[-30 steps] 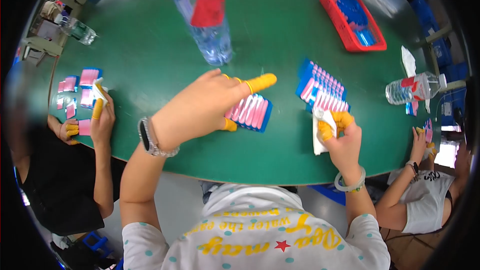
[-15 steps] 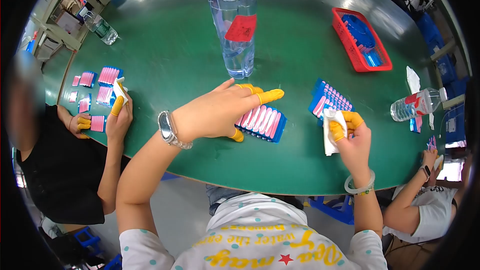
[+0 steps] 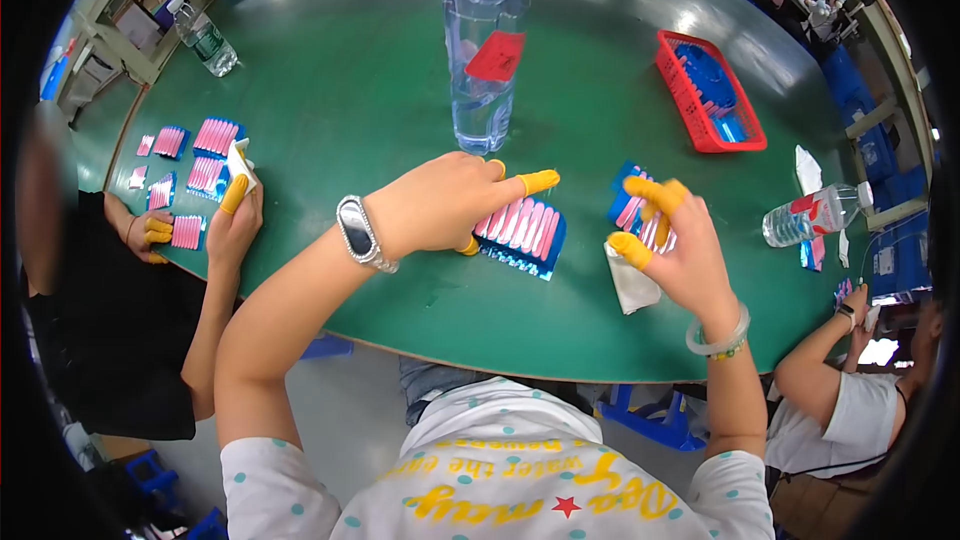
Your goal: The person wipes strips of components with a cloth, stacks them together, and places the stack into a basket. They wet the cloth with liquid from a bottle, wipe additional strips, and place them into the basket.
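Note:
My left hand [image 3: 435, 202], in yellow finger cots, steadies a shiny blue holder [image 3: 548, 262] with a row of pink sticks [image 3: 522, 225]. Its thumb and index finger rest at the holder's left end and upper edge, covering part of it. Over to the right, my right hand [image 3: 688, 250] has its yellow-capped thumb and fingers apart, with nothing visibly held. Below its thumb lies a folded white cloth [image 3: 633, 290] on the table. Another blue holder [image 3: 622, 205] with pink pieces is partly hidden behind the fingers.
A large water bottle [image 3: 483, 75] stands just beyond my left hand. Farther right are a red basket [image 3: 690, 105] with blue items and a lying bottle [image 3: 815, 215]. At left, a co-worker's hand [image 3: 232, 220] holds a white cloth beside several pink-and-blue sets.
My right hand has let go of the white cloth and moved up, its fingers opening. The cloth now lies on the table. My left hand stays at its holder.

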A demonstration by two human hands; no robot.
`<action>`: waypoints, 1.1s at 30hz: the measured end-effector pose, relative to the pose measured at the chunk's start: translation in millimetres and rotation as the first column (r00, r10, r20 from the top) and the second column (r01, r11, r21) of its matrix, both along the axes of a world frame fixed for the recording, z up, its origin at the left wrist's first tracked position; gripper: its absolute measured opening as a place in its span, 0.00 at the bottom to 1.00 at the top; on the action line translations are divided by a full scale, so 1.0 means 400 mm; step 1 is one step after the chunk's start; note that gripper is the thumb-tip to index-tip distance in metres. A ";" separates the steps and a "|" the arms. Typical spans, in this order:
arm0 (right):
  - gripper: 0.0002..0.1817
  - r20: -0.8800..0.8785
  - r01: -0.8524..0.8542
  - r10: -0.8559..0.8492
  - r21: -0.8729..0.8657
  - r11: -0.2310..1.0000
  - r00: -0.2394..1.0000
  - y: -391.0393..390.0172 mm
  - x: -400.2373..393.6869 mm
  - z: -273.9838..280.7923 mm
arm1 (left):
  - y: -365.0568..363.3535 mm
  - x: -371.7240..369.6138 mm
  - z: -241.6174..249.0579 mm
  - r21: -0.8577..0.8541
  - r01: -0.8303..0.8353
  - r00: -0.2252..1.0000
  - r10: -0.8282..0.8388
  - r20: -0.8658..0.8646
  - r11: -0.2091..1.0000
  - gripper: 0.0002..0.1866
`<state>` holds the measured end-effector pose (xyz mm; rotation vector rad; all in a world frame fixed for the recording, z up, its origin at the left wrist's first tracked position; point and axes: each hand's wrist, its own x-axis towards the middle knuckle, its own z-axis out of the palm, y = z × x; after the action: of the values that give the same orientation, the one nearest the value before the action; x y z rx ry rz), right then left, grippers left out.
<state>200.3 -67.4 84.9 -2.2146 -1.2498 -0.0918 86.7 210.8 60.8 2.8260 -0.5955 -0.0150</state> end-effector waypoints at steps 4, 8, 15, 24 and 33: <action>0.33 -0.300 -0.220 0.200 -0.034 0.975 0.933 0.110 0.013 -0.040 | -0.010 0.001 0.018 0.023 -0.055 0.997 0.056 -0.055 0.998 0.53; 0.39 -0.234 -0.379 0.336 -0.168 0.910 0.912 0.184 0.015 -0.075 | 0.003 -0.002 0.005 0.029 -0.102 0.991 0.104 -0.085 0.994 0.53; 0.36 -0.384 -0.406 0.287 -0.278 0.871 0.878 0.204 0.024 -0.077 | -0.006 -0.013 0.029 0.025 -0.140 0.976 0.142 -0.165 0.990 0.49; 0.31 -0.468 -0.456 0.271 -0.344 0.821 0.841 0.212 0.032 -0.082 | -0.001 -0.031 0.006 0.024 -0.129 0.986 0.131 -0.107 0.991 0.40; 0.27 -0.437 -0.429 0.284 -0.280 0.859 0.853 0.209 0.027 -0.093 | 0.005 -0.048 -0.017 -0.028 -0.110 0.993 0.111 0.037 0.994 0.35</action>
<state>211.2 16.1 47.8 -2.0980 -1.5207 0.7522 67.6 212.8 54.0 2.8356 -0.4434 0.0675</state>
